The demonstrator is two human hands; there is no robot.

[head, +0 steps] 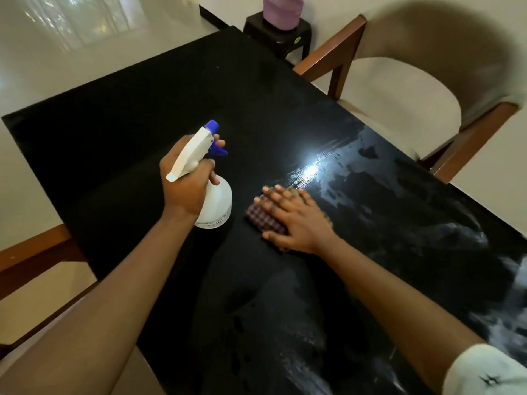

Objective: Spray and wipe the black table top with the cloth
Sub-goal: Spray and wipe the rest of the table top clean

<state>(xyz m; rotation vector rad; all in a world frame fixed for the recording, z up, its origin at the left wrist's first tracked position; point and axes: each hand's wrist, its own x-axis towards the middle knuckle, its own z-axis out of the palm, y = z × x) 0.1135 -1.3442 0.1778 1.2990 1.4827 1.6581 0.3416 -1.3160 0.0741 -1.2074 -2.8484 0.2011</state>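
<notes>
Right now the checked cloth (pixel 263 220) lies flat on the black table top (pixel 128 115), near the middle, and the right hand (pixel 298 220) presses down on it with straight, spread fingers. Only the cloth's left edge and a corner show past the fingers. Just to the left of it, close but apart, the left hand (pixel 185 185) grips the neck of a white spray bottle (pixel 218 205), one finger curled over the blue trigger (pixel 218 149), the nozzle pointing towards the far side of the table. I cannot tell whether the bottle's base touches the top. To the right of the cloth the surface is wet, with pale streaks (pixel 356 172) catching the light.

The bottle is opaque, so how full it is does not show. Beyond the far corner a purple tub (pixel 282 11) stands on a small dark stool (pixel 275 34); its inside is hidden. A cushioned wooden chair (pixel 427 81) stands at the table's right side.
</notes>
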